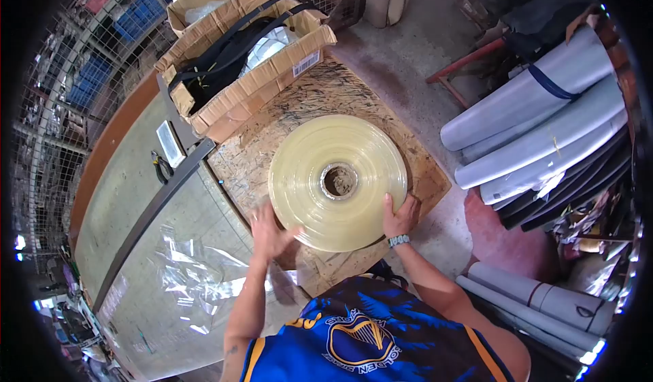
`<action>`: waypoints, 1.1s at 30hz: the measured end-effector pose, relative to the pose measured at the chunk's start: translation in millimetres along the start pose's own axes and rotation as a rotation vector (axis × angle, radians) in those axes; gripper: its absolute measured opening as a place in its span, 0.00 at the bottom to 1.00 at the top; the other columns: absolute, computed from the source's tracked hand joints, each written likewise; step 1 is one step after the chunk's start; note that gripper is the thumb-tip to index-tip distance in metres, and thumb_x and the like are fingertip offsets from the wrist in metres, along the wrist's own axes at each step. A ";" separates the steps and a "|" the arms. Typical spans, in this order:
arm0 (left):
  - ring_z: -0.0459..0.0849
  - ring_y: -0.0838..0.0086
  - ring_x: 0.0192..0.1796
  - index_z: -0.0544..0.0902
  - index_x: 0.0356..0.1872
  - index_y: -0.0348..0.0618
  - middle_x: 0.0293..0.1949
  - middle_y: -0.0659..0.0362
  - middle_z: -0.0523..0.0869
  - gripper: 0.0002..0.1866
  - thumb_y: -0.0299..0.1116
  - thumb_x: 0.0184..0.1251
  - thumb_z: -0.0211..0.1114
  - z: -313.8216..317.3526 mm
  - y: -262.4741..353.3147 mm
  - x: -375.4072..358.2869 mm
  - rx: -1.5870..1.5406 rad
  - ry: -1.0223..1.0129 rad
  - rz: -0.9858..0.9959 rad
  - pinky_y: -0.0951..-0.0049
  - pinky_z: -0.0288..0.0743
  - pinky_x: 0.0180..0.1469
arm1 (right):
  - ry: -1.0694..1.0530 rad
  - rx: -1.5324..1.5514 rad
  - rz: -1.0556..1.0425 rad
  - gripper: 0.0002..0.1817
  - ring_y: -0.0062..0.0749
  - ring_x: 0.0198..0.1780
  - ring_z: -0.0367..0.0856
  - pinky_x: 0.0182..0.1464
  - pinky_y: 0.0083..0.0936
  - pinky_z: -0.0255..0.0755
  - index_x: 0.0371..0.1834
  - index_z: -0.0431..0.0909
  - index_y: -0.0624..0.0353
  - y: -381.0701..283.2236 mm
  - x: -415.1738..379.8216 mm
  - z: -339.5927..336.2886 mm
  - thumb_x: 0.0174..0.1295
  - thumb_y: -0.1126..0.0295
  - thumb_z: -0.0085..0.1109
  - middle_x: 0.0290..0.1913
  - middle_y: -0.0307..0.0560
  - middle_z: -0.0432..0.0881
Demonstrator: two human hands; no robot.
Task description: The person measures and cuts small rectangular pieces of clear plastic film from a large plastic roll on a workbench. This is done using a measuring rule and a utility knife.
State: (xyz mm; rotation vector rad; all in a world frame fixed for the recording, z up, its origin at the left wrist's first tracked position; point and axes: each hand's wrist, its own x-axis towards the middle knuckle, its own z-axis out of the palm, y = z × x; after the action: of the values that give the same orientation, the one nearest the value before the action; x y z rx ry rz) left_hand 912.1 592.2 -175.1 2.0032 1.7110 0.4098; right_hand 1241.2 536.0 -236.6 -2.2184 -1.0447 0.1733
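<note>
A wide, flat roll of pale yellow clear film (299,178) lies on a wooden board (326,96), its hollow core facing up. My left hand (269,232) is at the roll's lower left edge, fingers spread and thumb towards the rim. On the lower right edge rests my right hand (401,217), thumb on top and the other fingers round the outer side, partly hidden. The right wrist wears a bracelet or watch.
Cardboard boxes (231,106) with black straps stand behind the board. To the left, a table (129,219) bears pliers (162,168), a long dark strip (146,215) and crumpled clear film (197,270). Large grey rolls (530,117) lie at the right.
</note>
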 end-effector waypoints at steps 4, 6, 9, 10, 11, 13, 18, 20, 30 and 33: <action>0.81 0.57 0.54 0.85 0.52 0.49 0.47 0.53 0.85 0.27 0.43 0.49 0.79 1.9 -31.0 -60.7 0.101 -0.081 0.253 0.56 0.71 0.55 | -0.040 -0.036 0.014 0.32 0.59 0.57 0.73 0.60 0.50 0.67 0.51 0.73 0.64 -3.1 1.0 -4.0 0.64 0.43 0.64 0.50 0.63 0.76; 0.83 0.58 0.49 0.86 0.47 0.49 0.41 0.54 0.86 0.19 0.37 0.51 0.76 6.7 -49.9 -67.4 0.065 -0.112 0.270 0.58 0.73 0.53 | -0.044 -0.020 0.035 0.33 0.60 0.58 0.73 0.61 0.50 0.68 0.51 0.72 0.64 0.0 1.4 -0.8 0.64 0.42 0.63 0.49 0.63 0.76; 0.85 0.56 0.41 0.87 0.38 0.46 0.32 0.54 0.87 0.08 0.27 0.55 0.70 -18.8 -59.1 -70.2 0.005 -0.033 0.268 0.57 0.77 0.47 | -0.064 -0.039 0.069 0.36 0.59 0.61 0.72 0.62 0.50 0.68 0.52 0.72 0.64 -0.7 0.9 -1.6 0.63 0.37 0.60 0.52 0.63 0.76; 0.85 0.55 0.41 0.87 0.37 0.45 0.33 0.53 0.87 0.07 0.26 0.55 0.69 -33.1 -77.8 -71.6 -0.031 0.014 0.262 0.57 0.77 0.46 | -0.067 -0.071 0.070 0.37 0.58 0.61 0.72 0.62 0.50 0.68 0.52 0.73 0.63 3.5 1.6 1.3 0.63 0.36 0.60 0.53 0.63 0.77; 0.85 0.55 0.41 0.87 0.36 0.44 0.33 0.53 0.87 0.07 0.26 0.55 0.69 -47.9 -97.8 -76.2 -0.067 0.061 0.254 0.56 0.78 0.46 | -0.072 -0.103 0.070 0.37 0.58 0.62 0.72 0.62 0.50 0.68 0.52 0.73 0.63 7.0 3.0 4.1 0.63 0.35 0.59 0.54 0.62 0.77; 0.86 0.54 0.41 0.88 0.37 0.42 0.34 0.52 0.87 0.08 0.23 0.56 0.68 -88.4 -130.7 -95.1 0.048 0.152 0.169 0.57 0.79 0.44 | -0.051 -0.115 0.062 0.38 0.59 0.61 0.73 0.62 0.52 0.68 0.52 0.74 0.62 15.4 5.1 10.0 0.62 0.34 0.58 0.54 0.63 0.78; 0.87 0.56 0.35 0.87 0.38 0.43 0.33 0.47 0.87 0.07 0.28 0.63 0.63 -150.4 -266.5 -156.6 0.114 0.101 -0.201 0.62 0.79 0.39 | -0.073 -0.127 0.014 0.38 0.61 0.60 0.76 0.61 0.52 0.69 0.53 0.76 0.62 29.1 8.6 16.7 0.61 0.34 0.59 0.54 0.65 0.81; 0.87 0.61 0.34 0.87 0.37 0.43 0.31 0.48 0.87 0.06 0.30 0.66 0.63 -166.4 -311.8 -178.1 0.119 0.099 -0.294 0.64 0.78 0.39 | -0.156 -0.045 -0.006 0.38 0.61 0.61 0.76 0.63 0.52 0.69 0.57 0.76 0.64 35.0 2.0 11.9 0.62 0.37 0.62 0.56 0.67 0.80; 0.71 0.50 0.71 0.82 0.62 0.49 0.66 0.48 0.78 0.40 0.44 0.42 0.86 -118.0 -76.7 -157.7 0.057 0.213 0.060 0.49 0.66 0.71 | -0.245 0.171 -0.068 0.38 0.59 0.61 0.75 0.65 0.49 0.66 0.59 0.76 0.69 43.4 -1.7 4.3 0.62 0.43 0.68 0.57 0.66 0.78; 0.59 0.45 0.78 0.84 0.59 0.58 0.72 0.51 0.72 0.32 0.48 0.49 0.80 -16.3 9.7 -155.9 0.120 -0.006 0.213 0.42 0.57 0.76 | -0.240 0.106 -0.075 0.37 0.59 0.60 0.75 0.64 0.50 0.66 0.59 0.76 0.70 42.4 -2.2 2.2 0.62 0.44 0.69 0.56 0.67 0.78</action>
State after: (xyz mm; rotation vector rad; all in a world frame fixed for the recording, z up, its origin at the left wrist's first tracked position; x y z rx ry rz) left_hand 884.2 440.7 -144.4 2.2813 1.5573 0.3791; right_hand 1265.9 516.3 -265.0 -2.0955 -1.2155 0.4598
